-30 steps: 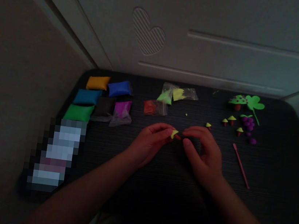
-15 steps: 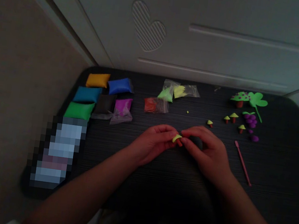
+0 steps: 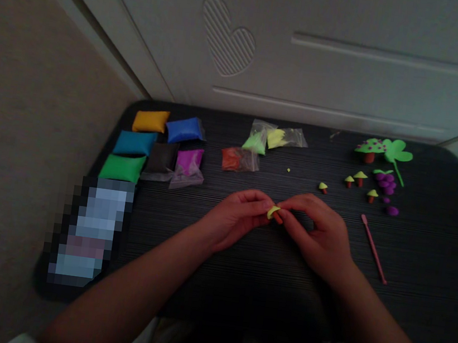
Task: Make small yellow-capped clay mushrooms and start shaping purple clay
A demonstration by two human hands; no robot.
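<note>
Reference: the dial is centred on the held mushroom (image 3: 273, 212); 12 o'clock is the top of the view. The item has a yellow-green cap and a red-brown stem, is tilted with the stem toward 4 o'clock, and sits between both hands above the dark table (image 3: 425, 248).

Left hand (image 3: 240, 215): at 9 o'clock. Thumb and forefinger are closed in a pinch on the cap; the remaining fingers are curled beneath, partly hidden.

Right hand (image 3: 320, 228): at 3 o'clock. Thumb and forefinger are brought together at the tips, pinching the item where cap meets stem. The positions of the other fingers cannot be told.

Surrounding items:
- 12 o'clock: a yellow-green crumb (image 3: 289, 170), near; beyond it, an opened yellow bag (image 3: 276, 139).
- 2 o'clock: four similar mushrooms (image 3: 360, 176); farther out, a spotted green mushroom (image 3: 370, 147) beside a green clover (image 3: 398, 153).
- Between 2 and 3 o'clock: a purple grape cluster (image 3: 386, 184).
- Just past 3 o'clock: a pink tool (image 3: 374, 249), lying aslant.
- 10 o'clock: a red-orange bag (image 3: 230, 159), near; a blue packet (image 3: 185, 131), well apart.
- 11 o'clock: a light-green bag (image 3: 254, 143).
- Between 9 and 10 o'clock: a magenta bag (image 3: 189, 160) just beside a black packet (image 3: 162, 158)
</note>
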